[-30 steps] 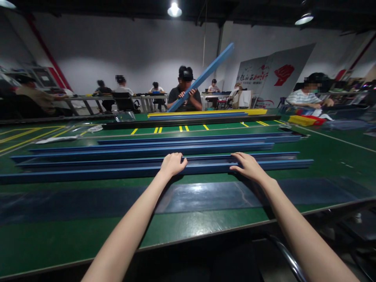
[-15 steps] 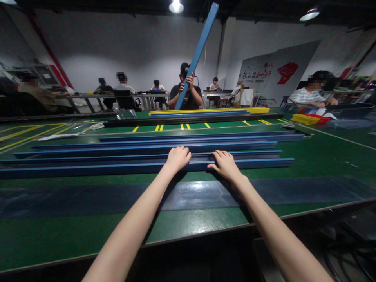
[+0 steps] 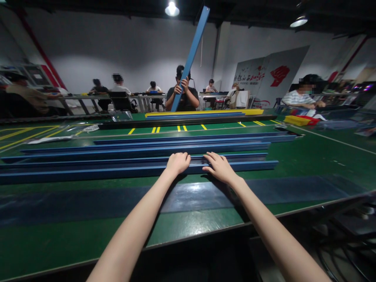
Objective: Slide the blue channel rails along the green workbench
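Note:
A long blue U-shaped channel (image 3: 249, 166) lies across the table in front of me, its hollow side up. My left hand (image 3: 178, 162) is closed over it, fingers together and curled across its walls. Just to the right, my right hand (image 3: 217, 166) grips the same channel with thumb and fingers spread across its width. The fingertips reach the far wall, and the thumb is by the near wall. Between the hands a short stretch of the channel shows. Behind it lie more blue channels (image 3: 229, 148), roughly parallel.
A clear plastic strip (image 3: 194, 196) lies along the green table (image 3: 211, 231) on my side. Across the table, a person (image 3: 182, 98) holds up a slanted blue bar (image 3: 192, 55). Yellow bars (image 3: 252, 112) and a yellow tray (image 3: 296, 120) stand farther back.
The view has turned slightly right. The nearest channel's right end is farther left, shifted more than the channels behind it. My right hand is slightly closer to my left.

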`<state>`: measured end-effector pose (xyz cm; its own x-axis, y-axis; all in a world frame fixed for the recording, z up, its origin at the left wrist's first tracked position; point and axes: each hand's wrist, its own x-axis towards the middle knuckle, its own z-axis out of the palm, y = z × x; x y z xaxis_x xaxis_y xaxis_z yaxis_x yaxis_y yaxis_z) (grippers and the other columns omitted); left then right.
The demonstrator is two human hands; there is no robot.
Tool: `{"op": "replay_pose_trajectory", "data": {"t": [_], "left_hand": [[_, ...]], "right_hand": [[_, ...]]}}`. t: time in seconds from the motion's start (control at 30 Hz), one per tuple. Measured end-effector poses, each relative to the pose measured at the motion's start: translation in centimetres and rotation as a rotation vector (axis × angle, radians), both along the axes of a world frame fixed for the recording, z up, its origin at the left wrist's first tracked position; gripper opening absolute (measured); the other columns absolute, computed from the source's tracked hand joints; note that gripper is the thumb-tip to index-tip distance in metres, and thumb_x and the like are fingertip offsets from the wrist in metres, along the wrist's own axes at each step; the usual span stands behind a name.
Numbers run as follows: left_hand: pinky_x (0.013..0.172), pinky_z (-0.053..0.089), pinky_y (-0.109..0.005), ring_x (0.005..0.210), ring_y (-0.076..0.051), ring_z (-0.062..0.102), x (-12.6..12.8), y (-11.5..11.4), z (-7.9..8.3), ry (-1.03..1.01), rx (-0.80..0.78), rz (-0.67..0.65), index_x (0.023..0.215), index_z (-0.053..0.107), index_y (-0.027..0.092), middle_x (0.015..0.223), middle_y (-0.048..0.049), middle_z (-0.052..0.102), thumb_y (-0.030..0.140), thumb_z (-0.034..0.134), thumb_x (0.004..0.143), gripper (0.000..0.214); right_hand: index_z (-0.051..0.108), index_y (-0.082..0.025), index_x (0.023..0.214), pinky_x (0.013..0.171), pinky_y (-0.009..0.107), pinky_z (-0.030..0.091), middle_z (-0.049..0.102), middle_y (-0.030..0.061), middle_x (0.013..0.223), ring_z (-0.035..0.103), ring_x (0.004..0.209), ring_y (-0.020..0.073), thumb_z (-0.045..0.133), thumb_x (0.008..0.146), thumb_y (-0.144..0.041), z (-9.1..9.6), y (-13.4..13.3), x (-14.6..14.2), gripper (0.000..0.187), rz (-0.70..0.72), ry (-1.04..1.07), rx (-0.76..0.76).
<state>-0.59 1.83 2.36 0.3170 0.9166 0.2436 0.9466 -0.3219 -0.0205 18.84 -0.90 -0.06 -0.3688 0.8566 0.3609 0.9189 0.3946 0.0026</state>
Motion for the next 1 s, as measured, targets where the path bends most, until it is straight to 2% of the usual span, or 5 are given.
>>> {"op": "replay_pose_trajectory", "data": {"t": [0.2,0.33,0.43,0.63,1.0], "left_hand": [[0.076,0.044,-0.029,0.089,-0.02,0.062,-2.7,0.1,0.0,-0.013,-0.034,0.074,0.09,0.061,0.018,0.095,-0.0081,0.067,0.034,0.024,0.089,0.04],[0.075,0.044,-0.03,0.09,-0.021,0.062,-3.7,-0.1,0.1,-0.008,-0.048,0.084,0.09,0.061,0.019,0.095,-0.008,0.067,0.035,0.024,0.089,0.04],[0.074,0.044,-0.032,0.09,-0.023,0.062,-3.7,-0.3,0.3,-0.003,-0.055,0.087,0.091,0.06,0.018,0.095,-0.0092,0.067,0.035,0.023,0.089,0.041],[0.075,0.043,-0.036,0.089,-0.027,0.062,-2.6,-0.1,0.8,0.047,-0.059,0.077,0.087,0.063,0.015,0.09,-0.0128,0.068,0.039,0.02,0.09,0.049],[0.08,0.039,-0.034,0.093,-0.022,0.06,2.8,-0.5,1.1,-0.029,0.046,-0.079,0.088,0.061,0.015,0.095,-0.0098,0.066,0.028,0.022,0.092,0.041]], "right_hand": [[0.043,-0.019,0.129,0.1,0.044,0.026,0.04,0.0104,0.137,0.031,0.128,0.0248,0.036,0.082,-0.055,-0.6,0.2,6.2,0.059,-0.152,0.088,-0.016],[0.048,-0.018,0.123,0.098,0.046,0.027,0.05,0.0119,0.128,0.04,0.121,0.0264,0.038,0.078,-0.061,-1.2,0.3,7.9,0.063,-0.209,0.158,0.019],[0.051,-0.019,0.119,0.096,0.046,0.029,0.053,0.012,0.123,0.044,0.117,0.0262,0.037,0.078,-0.062,-1.2,0.2,7.7,0.061,-0.206,0.177,0.039],[0.05,-0.017,0.119,0.091,0.044,0.033,0.053,0.013,0.123,0.043,0.116,0.026,0.04,0.079,-0.059,-0.8,0.0,6.6,0.059,-0.199,0.169,0.016],[0.049,-0.016,0.117,0.092,0.042,0.028,0.053,0.0123,0.121,0.041,0.115,0.0248,0.04,0.079,-0.059,-0.8,-0.8,0.9,0.058,-0.22,0.204,0.048]]}}
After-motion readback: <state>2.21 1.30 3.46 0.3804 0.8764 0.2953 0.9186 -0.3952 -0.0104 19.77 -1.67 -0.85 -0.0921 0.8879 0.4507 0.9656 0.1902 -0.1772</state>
